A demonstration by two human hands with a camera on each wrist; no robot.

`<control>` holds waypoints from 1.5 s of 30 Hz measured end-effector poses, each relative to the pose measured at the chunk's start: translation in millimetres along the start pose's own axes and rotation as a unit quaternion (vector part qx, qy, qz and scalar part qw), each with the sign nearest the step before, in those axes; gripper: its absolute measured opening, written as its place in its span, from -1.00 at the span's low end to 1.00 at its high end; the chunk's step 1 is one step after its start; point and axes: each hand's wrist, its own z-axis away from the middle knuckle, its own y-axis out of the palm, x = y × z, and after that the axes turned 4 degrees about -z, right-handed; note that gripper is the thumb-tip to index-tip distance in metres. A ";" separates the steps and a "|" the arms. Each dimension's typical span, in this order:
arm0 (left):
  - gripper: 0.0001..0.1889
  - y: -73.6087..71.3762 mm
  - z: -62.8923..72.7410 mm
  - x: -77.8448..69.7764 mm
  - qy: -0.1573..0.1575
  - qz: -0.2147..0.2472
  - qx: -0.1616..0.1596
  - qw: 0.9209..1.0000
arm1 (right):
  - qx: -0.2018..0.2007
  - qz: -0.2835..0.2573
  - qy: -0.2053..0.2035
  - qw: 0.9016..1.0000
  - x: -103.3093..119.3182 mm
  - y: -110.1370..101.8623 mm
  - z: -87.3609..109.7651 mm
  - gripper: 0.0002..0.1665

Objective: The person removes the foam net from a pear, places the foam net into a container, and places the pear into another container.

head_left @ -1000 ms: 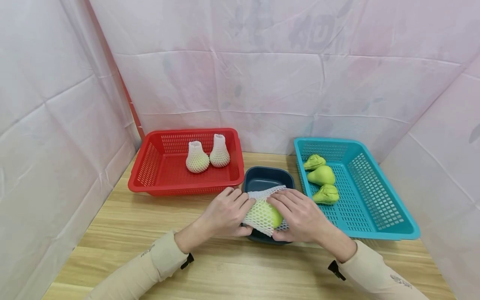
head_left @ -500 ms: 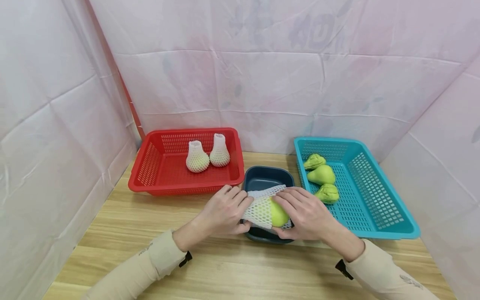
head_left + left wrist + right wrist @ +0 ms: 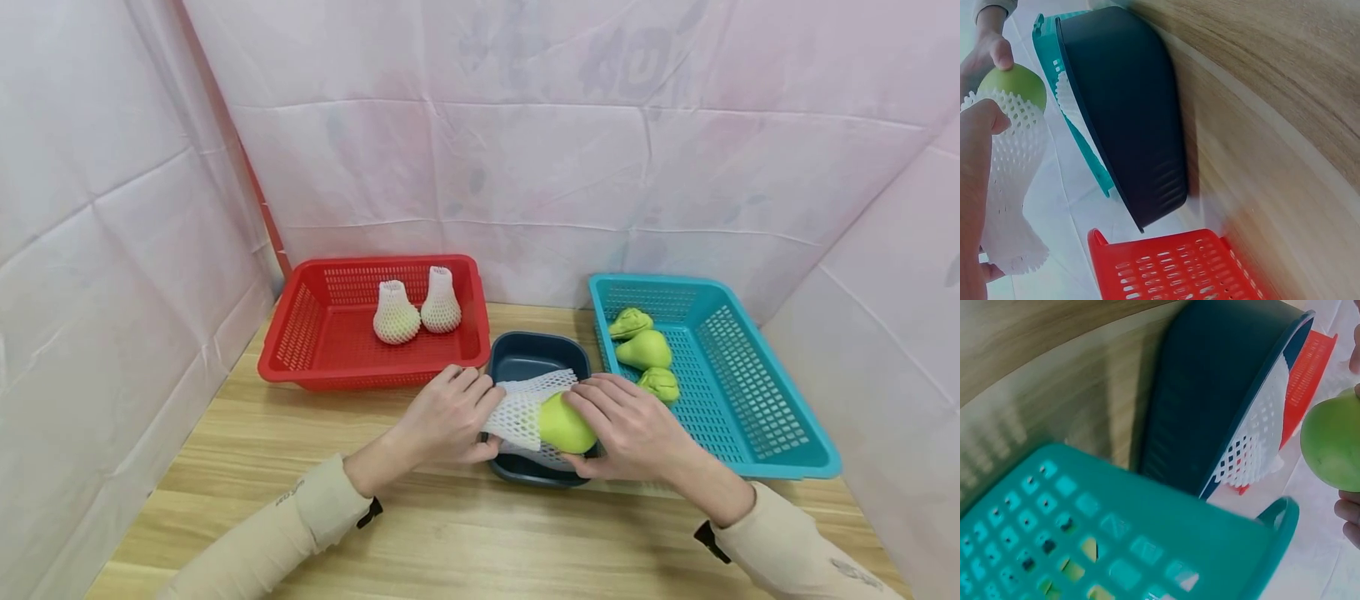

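Note:
My left hand (image 3: 453, 414) grips a white foam net sleeve (image 3: 517, 419), its thumb on the mesh in the left wrist view. The rounded end of a green pear (image 3: 567, 425) sticks out of the sleeve's right side. My right hand (image 3: 628, 422) holds that bare end, fingers on top and thumb below. Seen from the left wrist, the sleeve (image 3: 1016, 169) narrows away from the pear (image 3: 1025, 84). Both are held over a dark blue box (image 3: 527, 362), where more white foam netting (image 3: 553, 381) shows over the rim.
A red basket (image 3: 341, 333) at the back left contains two pears in foam nets (image 3: 396, 315). To the right, a teal basket (image 3: 750, 392) carries a smooth green pear (image 3: 645, 350) and two wrinkled green ones (image 3: 660, 384). Everything stands on a wooden table (image 3: 480, 542) before hanging cloth.
My right hand has moved right with the pear, and more of its green end shows outside the sleeve. My left hand has shifted only slightly, still gripping the sleeve.

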 end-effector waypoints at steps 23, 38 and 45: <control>-0.49 4.4 -9.5 11.0 0.002 0.005 0.037 0.999 | -0.014 0.012 0.027 0.999 -14.1 -23.1 19.9 -0.18; -0.50 16.7 -35.0 19.8 0.003 0.021 0.101 0.995 | -0.044 0.013 0.054 0.998 -11.0 -32.4 33.6 -0.14; -0.49 27.0 -53.9 23.3 -0.012 0.006 0.127 0.992 | -0.045 0.011 0.058 0.997 -10.1 -34.9 36.5 -0.13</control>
